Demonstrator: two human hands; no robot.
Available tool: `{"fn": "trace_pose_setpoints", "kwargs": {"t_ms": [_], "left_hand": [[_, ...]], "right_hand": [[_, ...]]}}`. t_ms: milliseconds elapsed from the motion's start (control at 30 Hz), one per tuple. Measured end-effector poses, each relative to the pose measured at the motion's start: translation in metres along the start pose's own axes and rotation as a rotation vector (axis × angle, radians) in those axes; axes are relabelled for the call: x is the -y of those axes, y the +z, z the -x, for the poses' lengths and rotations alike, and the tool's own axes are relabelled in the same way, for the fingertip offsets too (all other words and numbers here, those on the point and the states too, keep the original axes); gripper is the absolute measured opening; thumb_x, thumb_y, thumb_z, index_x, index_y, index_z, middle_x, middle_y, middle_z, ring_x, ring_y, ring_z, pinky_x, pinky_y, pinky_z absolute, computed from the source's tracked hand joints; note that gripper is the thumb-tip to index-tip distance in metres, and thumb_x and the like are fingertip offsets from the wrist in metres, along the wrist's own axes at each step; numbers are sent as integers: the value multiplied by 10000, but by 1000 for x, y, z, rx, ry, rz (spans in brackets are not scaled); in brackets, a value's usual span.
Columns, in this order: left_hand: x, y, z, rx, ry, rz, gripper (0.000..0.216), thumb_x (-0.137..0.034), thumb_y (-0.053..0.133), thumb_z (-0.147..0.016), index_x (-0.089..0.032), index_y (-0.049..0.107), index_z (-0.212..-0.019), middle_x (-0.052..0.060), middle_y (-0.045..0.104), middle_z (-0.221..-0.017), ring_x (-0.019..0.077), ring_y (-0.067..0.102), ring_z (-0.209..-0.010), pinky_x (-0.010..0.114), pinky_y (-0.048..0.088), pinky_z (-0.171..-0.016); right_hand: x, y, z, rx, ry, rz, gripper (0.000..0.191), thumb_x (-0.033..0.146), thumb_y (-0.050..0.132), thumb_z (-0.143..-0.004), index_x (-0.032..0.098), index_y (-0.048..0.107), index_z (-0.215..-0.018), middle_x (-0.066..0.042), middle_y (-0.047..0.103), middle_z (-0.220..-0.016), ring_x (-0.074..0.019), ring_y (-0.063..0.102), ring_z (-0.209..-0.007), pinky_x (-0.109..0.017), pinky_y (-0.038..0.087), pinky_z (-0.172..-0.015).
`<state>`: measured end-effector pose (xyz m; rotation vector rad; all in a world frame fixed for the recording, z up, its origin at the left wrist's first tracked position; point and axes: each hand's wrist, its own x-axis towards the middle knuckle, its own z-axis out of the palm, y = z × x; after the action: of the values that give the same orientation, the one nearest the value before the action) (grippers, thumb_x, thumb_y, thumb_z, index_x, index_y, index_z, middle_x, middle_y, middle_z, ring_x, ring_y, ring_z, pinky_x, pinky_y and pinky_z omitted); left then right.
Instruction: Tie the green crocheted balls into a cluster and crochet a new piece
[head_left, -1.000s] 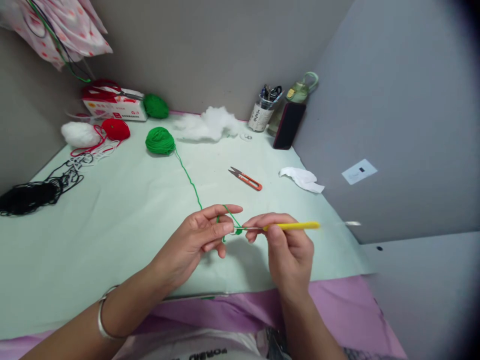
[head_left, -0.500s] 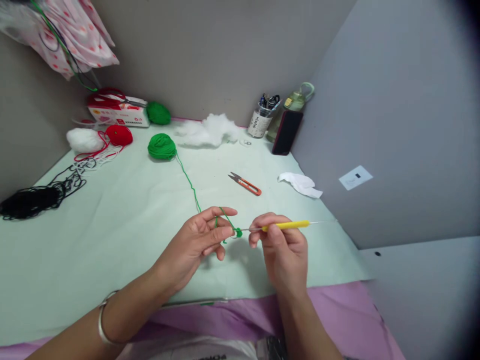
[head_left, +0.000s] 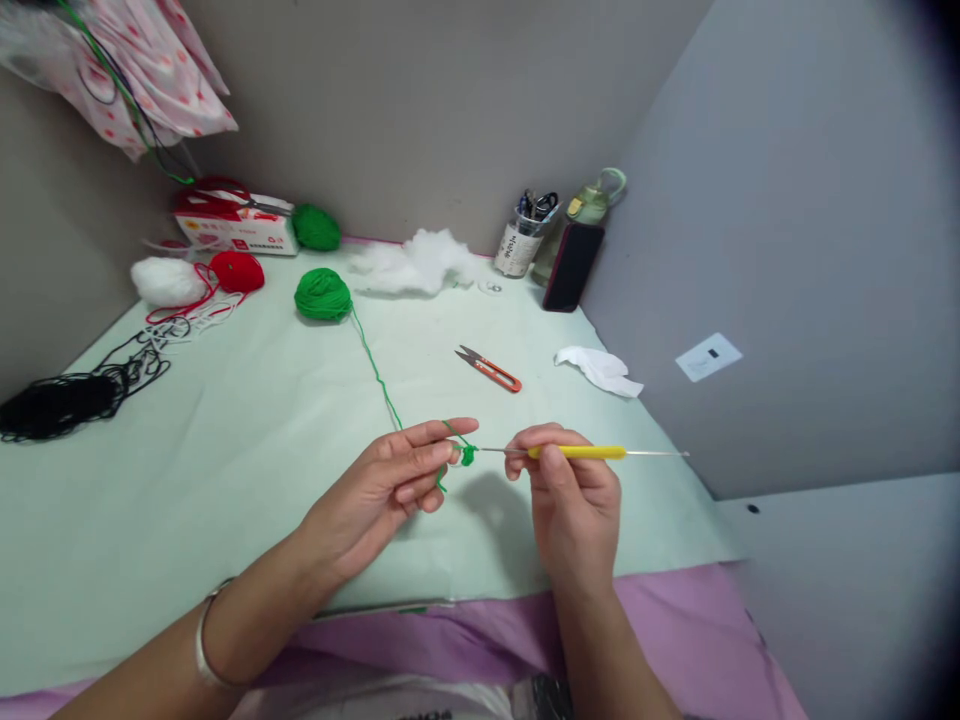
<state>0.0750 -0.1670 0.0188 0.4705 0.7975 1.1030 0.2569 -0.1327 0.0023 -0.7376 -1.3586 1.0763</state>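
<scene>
Between the thumb and fingers of my left hand is a small green crochet piece, with a short yarn tail hanging below it. Green yarn runs from a green ball on the table to this hand and passes over its extended index finger. My right hand grips a crochet hook by its yellow handle, pen-like. The hook's left metal end reaches the green piece; its other thin metal end points right. Exactly how the tip sits in the stitches is too small to tell.
Orange thread snips lie beyond my hands, with crumpled white tissue to their right. White stuffing, a pen cup, a phone and a bottle stand behind. Black yarn and red yarn lie left.
My left hand and the green piece have shifted slightly left and up. My right hand has moved a little right with the hook, baring more of its shaft beside the piece.
</scene>
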Motion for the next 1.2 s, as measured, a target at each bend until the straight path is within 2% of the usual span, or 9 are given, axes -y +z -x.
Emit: {"fn": "trace_pose_setpoints", "kwargs": {"t_ms": [233, 433, 600, 667, 733, 900, 1033, 1100, 1200], "left_hand": [[6, 3, 1, 86, 49, -79, 233, -251, 748, -849, -210, 750, -1078, -20, 590, -845, -1, 230, -471, 165, 382, -495], [4, 4, 2, 33, 76, -148, 207, -289, 743, -855, -204, 756, -1044, -17, 585, -884, 4, 274, -490, 171, 403, -507], [6, 5, 3, -52, 140, -176, 293, -314, 783, -822, -209, 742, -1092, -34, 547, -797, 17, 320, -510, 164, 385, -501], [9, 6, 3, -23, 101, -113, 328, -319, 778, -830, -205, 727, -1134, -69, 455, -639, 25, 268, -487, 160, 375, -500], [10, 6, 2, 22, 37, -50, 340, -322, 763, -847, -190, 717, -1157, -102, 316, -535, 34, 208, -471, 156, 364, -497], [7, 3, 1, -11, 24, -69, 350, -305, 793, -817, -179, 725, -1136, -82, 419, -637, 11, 199, -468, 166, 362, -492], [5, 2, 2, -42, 118, -230, 377, -329, 790, -816, -211, 711, -1166, -39, 561, -811, -1, 377, -478, 184, 361, -502], [7, 3, 2, -61, 148, -298, 406, -340, 784, -821, -225, 696, -1200, -25, 597, -848, 23, 480, -514, 190, 349, -502], [12, 6, 2, -65, 164, -292, 464, -336, 781, -826, -234, 667, -1264, -25, 612, -828, 38, 509, -541, 192, 381, -538]], "right_hand": [[0, 11, 5, 122, -20, 15, 172, 203, 586, -959, 224, 757, -957, -66, 725, -951, -188, 670, -875, -326, 548, -739], [1, 4, 4, 132, 50, -56, 214, 231, 486, -1017, 228, 696, -974, -42, 716, -894, -155, 671, -745, -329, 571, -714], [8, 2, 12, 224, -435, 536, 259, 105, 529, -963, 248, 680, -1118, -72, 734, -1009, -200, 711, -896, -346, 597, -755], [7, 3, 17, 274, -647, 768, 348, 52, 600, -908, 266, 685, -1170, -70, 733, -1048, -207, 713, -957, -331, 602, -792], [3, 5, 19, 267, -702, 828, 400, 32, 636, -882, 272, 685, -1199, -64, 725, -1050, -198, 712, -963, -307, 605, -795], [1, 4, 11, 117, -330, 352, 248, 116, 541, -964, 248, 714, -1082, -59, 714, -970, -179, 698, -827, -337, 595, -725], [3, 3, 2, 80, 3, -44, 217, 223, 503, -1005, 216, 714, -952, -44, 691, -860, -141, 653, -649, -301, 568, -588], [1, 5, 3, 123, 7, -9, 205, 223, 522, -997, 232, 722, -956, -41, 689, -867, -145, 657, -678, -298, 565, -595], [-3, 7, 11, 125, -260, 381, 251, 125, 597, -938, 283, 750, -1059, -58, 698, -977, -177, 679, -839, -321, 571, -700]]}}
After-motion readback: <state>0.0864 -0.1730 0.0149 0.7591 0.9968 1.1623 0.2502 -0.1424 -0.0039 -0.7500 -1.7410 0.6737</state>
